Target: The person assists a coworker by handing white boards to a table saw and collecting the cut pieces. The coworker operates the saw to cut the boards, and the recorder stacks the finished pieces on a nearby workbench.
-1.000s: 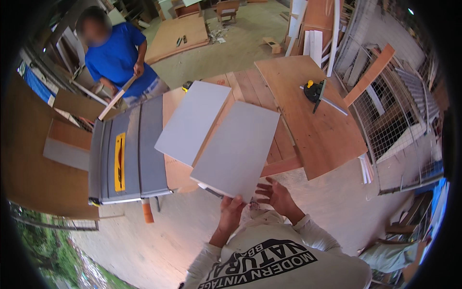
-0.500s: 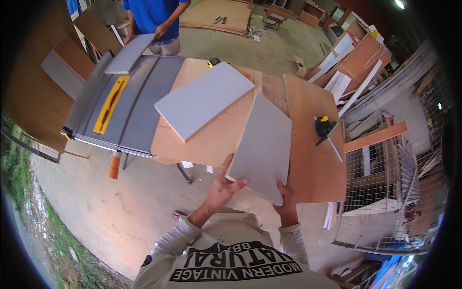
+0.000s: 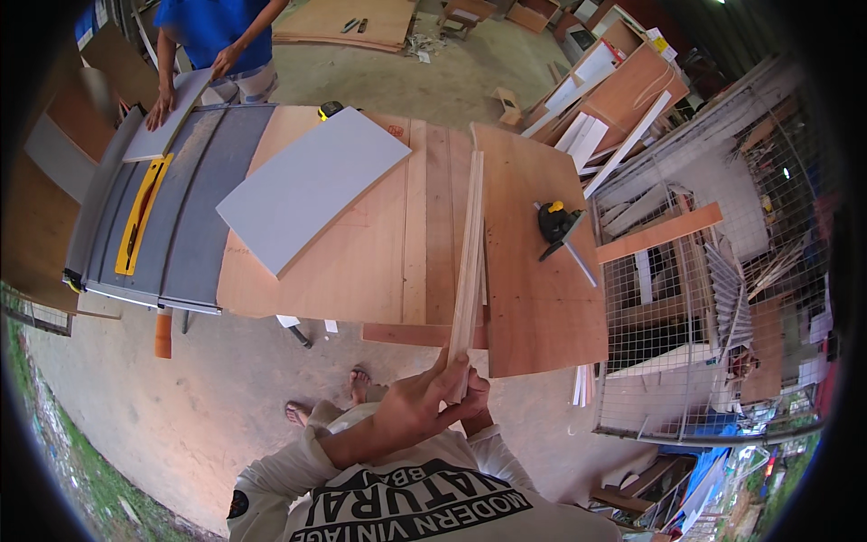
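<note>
Close to my body, I hold a plywood board turned on edge, so its pale layered side faces up and its broad faces hardly show. My left hand grips the near end, thumb and fingers closed around it. My right hand is closed on the same end from the other side, partly hidden behind the board. The far end of the board reaches over the wooden worktop. Left of it, a grey-faced board lies flat and slanted on the worktop.
A table saw with a yellow insert stands left. Behind it, a person in blue handles another grey board. A tape measure sits at the far edge. A black tool with a yellow knob lies right, beside wire mesh.
The board in my hands has turned from showing its grey face to standing on edge. My hands have come closer together. The person in blue now has one hand flat on their board.
</note>
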### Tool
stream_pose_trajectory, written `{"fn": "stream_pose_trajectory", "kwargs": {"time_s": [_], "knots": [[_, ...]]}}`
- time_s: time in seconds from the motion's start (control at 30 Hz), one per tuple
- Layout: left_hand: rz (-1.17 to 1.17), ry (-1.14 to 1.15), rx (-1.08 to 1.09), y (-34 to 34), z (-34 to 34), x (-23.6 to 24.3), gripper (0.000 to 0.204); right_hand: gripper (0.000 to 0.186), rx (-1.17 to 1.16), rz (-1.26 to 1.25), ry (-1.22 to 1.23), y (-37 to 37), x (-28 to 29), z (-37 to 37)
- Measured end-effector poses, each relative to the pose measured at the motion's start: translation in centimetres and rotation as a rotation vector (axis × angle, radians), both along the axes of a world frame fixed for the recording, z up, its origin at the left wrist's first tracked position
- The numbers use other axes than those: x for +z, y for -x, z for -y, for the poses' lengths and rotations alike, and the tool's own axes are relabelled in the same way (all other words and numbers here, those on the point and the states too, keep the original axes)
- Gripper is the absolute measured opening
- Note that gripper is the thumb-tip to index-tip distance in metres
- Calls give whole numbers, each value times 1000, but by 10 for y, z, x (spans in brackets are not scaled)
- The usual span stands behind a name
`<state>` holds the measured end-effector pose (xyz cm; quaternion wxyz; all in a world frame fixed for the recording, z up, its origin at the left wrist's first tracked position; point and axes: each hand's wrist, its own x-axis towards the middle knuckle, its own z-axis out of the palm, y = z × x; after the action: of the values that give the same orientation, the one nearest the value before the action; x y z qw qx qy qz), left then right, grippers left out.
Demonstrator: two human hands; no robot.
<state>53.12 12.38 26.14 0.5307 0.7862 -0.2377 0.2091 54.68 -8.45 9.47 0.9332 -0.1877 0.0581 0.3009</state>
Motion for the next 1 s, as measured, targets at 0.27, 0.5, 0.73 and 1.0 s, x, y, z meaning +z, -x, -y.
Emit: {"fn": "stream_pose_trajectory", "kwargs": {"time_s": [0.27, 0.5, 0.73, 1.0], "knots": [[-466, 715, 60, -1, -21, -20, 60, 71, -227, 103, 238, -17, 72, -10], [-817, 1272, -135, -4, -42, -35, 59, 62, -324, 239, 435, -32, 204, -52], [-1145, 1529, -336, 13, -57, -104, 34, 23, -339, 523, 1103, -33, 238, -86], [-1241, 1695, -525, 11, -63, -133, 37, 32, -314, 373, 917, -39, 236, -101]]}}
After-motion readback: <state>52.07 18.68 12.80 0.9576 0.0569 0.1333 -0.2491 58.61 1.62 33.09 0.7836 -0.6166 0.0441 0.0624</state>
